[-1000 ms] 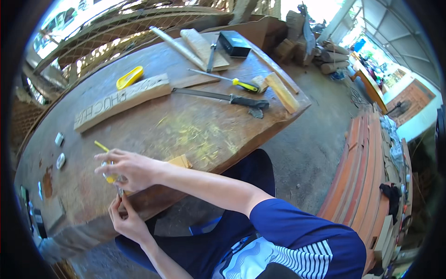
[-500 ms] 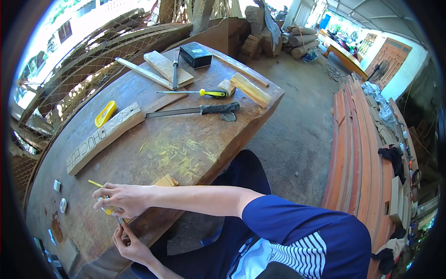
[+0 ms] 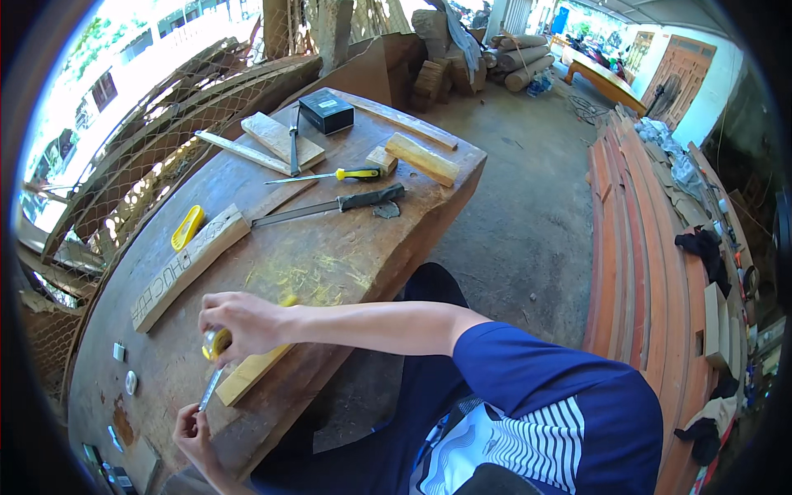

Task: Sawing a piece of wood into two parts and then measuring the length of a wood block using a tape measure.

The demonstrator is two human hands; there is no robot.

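My right hand grips a yellow tape measure above the workbench. A short length of its blade is drawn out toward the near left. The fingers of my left hand pinch the blade's free end. Right beside the blade, a light yellowish wood block lies on the bench. My right wrist and forearm cross over it and hide part of its far end.
The worn wooden bench carries a marked wooden beam, a yellow plastic piece, a file with a wrapped handle, a screwdriver, a black box and wood offcuts. Long reddish planks lie at right.
The tape measure has moved away from my left hand, so more blade shows between them. My right hand has shifted right and farther away. More of the wood block is uncovered.
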